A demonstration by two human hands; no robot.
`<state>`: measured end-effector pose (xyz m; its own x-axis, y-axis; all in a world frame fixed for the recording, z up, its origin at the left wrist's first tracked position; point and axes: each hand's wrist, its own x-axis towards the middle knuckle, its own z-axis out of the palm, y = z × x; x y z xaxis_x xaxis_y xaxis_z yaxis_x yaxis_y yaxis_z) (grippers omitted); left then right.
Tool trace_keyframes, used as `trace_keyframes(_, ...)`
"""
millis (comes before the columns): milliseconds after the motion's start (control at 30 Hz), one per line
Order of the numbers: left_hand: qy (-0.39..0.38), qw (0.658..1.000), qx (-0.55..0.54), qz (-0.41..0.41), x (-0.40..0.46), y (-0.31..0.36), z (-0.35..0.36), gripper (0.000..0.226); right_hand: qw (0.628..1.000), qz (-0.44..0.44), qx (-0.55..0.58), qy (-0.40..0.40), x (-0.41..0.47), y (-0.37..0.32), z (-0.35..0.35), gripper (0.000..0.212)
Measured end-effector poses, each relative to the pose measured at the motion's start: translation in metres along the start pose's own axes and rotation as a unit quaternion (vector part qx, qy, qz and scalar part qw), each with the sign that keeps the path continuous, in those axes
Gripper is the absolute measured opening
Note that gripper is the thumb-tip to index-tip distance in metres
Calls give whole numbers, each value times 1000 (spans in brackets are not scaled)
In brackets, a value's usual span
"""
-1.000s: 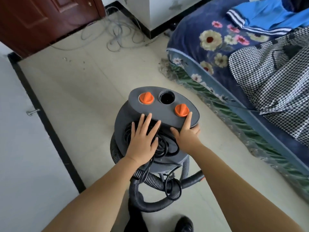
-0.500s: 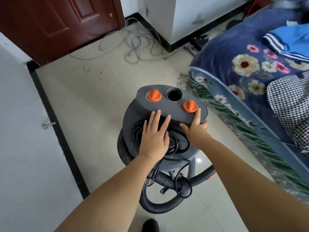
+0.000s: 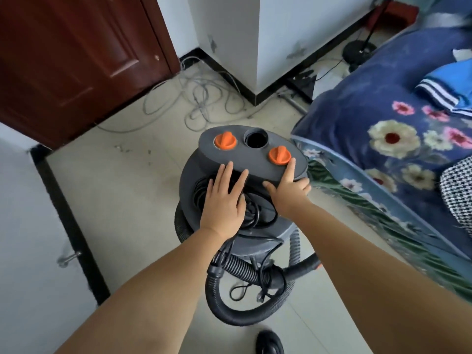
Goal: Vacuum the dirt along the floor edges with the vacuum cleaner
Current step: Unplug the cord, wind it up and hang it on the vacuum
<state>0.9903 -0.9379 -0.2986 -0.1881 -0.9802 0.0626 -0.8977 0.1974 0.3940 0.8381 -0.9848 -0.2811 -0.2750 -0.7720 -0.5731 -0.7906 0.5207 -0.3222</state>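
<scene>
A grey drum vacuum cleaner (image 3: 250, 159) with two orange knobs and a round black port on its lid stands on the tiled floor in front of me. My left hand (image 3: 223, 200) lies flat, fingers spread, on the coiled black cord on the vacuum's top. My right hand (image 3: 287, 186) presses on the near right edge of the lid, fingers apart, index finger beside the right knob (image 3: 279, 155). The black ribbed hose (image 3: 238, 267) loops around the base near me. Bits of dirt (image 3: 120, 148) speckle the floor near the door.
A bed (image 3: 383, 139) with a blue floral cover fills the right side, close to the vacuum. A dark red door (image 3: 76, 54) is at upper left, tangled grey cables (image 3: 201, 98) on the floor before it. A white wall with black skirting (image 3: 63, 215) runs along the left.
The vacuum and both hands have moved forward toward the door and wall corner; more of the far corner and a fan base come into view. The hands keep the same placement.
</scene>
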Motion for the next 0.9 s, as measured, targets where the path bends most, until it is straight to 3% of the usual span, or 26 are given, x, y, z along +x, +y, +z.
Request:
trace_keyframes(233,-28,997,16,71,97,-59,-16,57,998,47,39,6,55,-63,-8,93)
trace_keyframes(467,-47,996,-35,72,190,-93,-24,59,996,46,70,26,120,-125,-38,90)
trace_keyframes(900,-48,991,-32,119,363,-93,-12,57,990,54,115,65,242,-175,-118,89)
